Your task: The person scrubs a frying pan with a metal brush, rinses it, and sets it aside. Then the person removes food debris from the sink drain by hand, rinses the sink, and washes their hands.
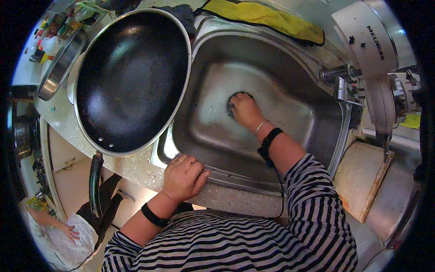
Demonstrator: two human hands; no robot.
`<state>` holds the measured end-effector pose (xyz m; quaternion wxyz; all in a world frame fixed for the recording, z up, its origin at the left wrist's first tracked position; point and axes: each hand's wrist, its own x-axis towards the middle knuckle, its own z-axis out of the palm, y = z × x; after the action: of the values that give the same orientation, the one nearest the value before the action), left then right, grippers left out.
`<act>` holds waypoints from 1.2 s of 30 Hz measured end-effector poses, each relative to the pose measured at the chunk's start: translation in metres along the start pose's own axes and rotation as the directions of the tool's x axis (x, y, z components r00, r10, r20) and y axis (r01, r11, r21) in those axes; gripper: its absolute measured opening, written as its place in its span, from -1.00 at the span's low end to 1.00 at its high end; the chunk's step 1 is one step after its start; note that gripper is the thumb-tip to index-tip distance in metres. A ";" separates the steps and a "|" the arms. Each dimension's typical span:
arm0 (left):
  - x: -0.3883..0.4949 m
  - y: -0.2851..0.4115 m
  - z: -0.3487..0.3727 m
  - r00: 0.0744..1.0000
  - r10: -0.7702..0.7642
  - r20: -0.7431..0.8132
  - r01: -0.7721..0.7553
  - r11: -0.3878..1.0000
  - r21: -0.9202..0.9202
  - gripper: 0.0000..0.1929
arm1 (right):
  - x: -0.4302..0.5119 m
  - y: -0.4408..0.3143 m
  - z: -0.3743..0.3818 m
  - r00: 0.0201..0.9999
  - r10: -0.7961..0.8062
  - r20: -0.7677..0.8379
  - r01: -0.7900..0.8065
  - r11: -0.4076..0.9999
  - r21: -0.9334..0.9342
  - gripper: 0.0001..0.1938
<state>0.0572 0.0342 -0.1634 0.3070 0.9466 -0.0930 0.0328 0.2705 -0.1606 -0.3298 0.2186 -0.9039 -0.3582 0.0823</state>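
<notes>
My right hand (245, 109) reaches down into a stainless steel sink (210, 132), its fingers at the round drain (232, 108) in the basin's floor. Whether the fingers hold something there is hidden. My left hand (185, 176) rests on the sink's front rim, fingers curled; I cannot tell if anything is under them. Small dark bits dot the basin. A large black frying pan (136, 81) lies on the counter left of the sink, its handle (96, 185) jutting over the counter's front edge.
A yellow cloth (265, 17) lies behind the sink. A metal lid or shallow pan (61, 66) leans behind the frying pan. On the right are a white appliance (368, 37), a faucet (334, 73) and a worn wooden board (360, 173). Another person (64, 238) is at the lower left.
</notes>
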 end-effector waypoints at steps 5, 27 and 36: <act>-0.001 -0.001 0.001 1.000 0.004 0.013 -0.004 1.000 0.014 -0.79 | 0.002 -0.008 0.008 0.994 -0.082 0.066 0.088 0.992 -0.096 -0.84; 0.008 0.000 -0.008 0.961 -0.276 0.029 0.270 0.905 -0.329 -0.84 | -0.097 0.032 -0.181 0.704 0.688 0.178 0.321 -0.532 0.783 -0.69; 0.059 0.042 -0.075 0.799 -0.466 0.381 0.472 0.093 -0.877 -0.84 | -0.138 0.042 -0.264 0.203 0.959 -0.196 0.584 0.042 0.811 -0.71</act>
<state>0.1062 0.0356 -0.0718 0.7994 0.5469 0.2114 -0.1307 0.2759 -0.3709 -0.1147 0.8752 -0.3626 0.2373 -0.2152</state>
